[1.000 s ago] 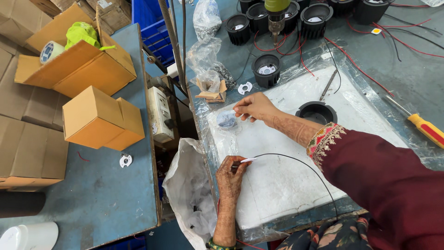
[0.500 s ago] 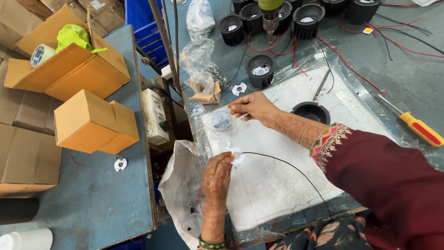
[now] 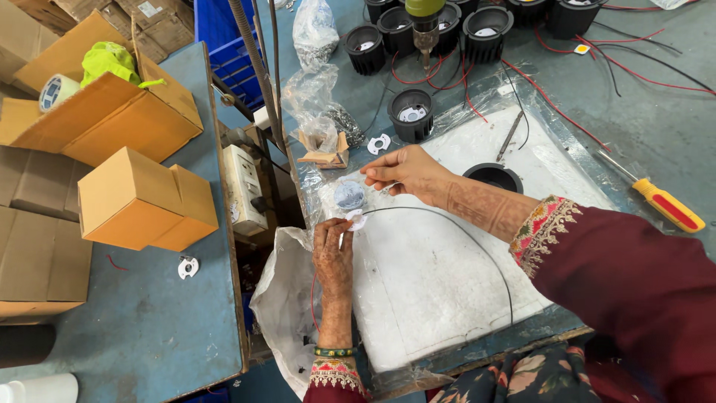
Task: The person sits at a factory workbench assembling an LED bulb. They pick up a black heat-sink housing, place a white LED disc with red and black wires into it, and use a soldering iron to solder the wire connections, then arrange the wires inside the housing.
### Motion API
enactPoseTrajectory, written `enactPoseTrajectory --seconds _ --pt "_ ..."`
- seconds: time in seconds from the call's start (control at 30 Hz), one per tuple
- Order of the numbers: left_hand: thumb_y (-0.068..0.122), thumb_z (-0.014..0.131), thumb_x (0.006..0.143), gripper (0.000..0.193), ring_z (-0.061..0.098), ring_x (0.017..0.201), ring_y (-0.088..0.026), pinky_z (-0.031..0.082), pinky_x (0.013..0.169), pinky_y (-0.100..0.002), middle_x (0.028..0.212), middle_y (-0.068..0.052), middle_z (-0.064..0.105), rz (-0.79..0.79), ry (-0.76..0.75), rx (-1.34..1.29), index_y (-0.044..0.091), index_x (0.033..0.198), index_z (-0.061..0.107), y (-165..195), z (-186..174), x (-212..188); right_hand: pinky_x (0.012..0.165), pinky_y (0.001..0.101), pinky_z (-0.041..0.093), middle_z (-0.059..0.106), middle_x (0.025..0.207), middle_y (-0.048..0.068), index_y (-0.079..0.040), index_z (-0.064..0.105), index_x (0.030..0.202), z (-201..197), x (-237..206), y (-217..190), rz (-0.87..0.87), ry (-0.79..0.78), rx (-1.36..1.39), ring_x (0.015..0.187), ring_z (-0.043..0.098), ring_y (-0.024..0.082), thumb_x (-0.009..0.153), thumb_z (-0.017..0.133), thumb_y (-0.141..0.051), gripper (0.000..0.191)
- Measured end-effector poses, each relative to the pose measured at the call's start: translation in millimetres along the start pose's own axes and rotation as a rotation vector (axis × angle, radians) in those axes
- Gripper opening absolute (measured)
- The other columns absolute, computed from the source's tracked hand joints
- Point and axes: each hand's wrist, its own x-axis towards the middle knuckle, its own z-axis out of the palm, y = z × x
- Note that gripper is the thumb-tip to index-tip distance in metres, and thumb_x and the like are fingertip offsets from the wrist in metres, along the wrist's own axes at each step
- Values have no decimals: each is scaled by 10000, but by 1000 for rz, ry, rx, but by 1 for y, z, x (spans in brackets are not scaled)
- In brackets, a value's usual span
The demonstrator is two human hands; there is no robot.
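White foam pad (image 3: 447,298) under both my hands. Left hand (image 3: 333,250) pinching small white ring piece (image 3: 356,219) with black wire (image 3: 477,246). Right hand (image 3: 406,170) pinching thin tool tip beside grey blob (image 3: 348,195). Wire might be slipping out if pinch loosens.

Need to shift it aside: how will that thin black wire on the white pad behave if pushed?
The thin black wire lies in a loose curve, so probably floppy. It looks light, likely sliding on the plastic-covered white pad. The left hand holds one end, so it may swing.
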Motion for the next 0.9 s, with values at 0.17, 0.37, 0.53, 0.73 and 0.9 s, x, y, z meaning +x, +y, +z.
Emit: enactPoseTrajectory --seconds 0.17,0.37,0.53,0.73,0.9 --pt "-92 784 791 304 697 1017 -250 583 853 -367 1084 -65 677 66 30 15 76 1033 708 -4 0 -4 631 229 514 777 966 39 -36 767 1158 5 -9 11 55 -9 -18 786 671 68 909 739 -197 298" --pt "-109 775 796 306 709 1016 -236 601 856 -343 1079 -69 671 52 86 -17 76 1031 711 -4 1 -5 619 240 513 769 937 33 -23 768 1149 11 -18 26 87 -34 -33 788 675 77 907 747 -195 297" --pt "-128 777 779 333 704 1026 -239 594 869 -349 1085 -69 676 55 84 -6 71 1039 715 -4 1 -9 607 248 513 773 921 42 -14 767 1133 9 -21 35 105 -21 -46 778 682 88 895 757 -189 296" --pt "-131 783 771 340 701 1027 -238 591 871 -347 1089 -69 684 68 92 -4 71 1035 711 -4 -2 -12 580 256 506 770 886 48 -9 773 1114 14 -25 41 89 -27 -127 751 673 92 897 756 -172 272" --pt "-123 787 778 330 703 1022 -234 595 871 -342 1085 -59 689 74 99 -14 74 1031 706 -2 -5 -15 563 262 513 772 880 36 -11 772 1097 16 -29 39 -16 -38 -236 738 676 87 899 723 -128 235"
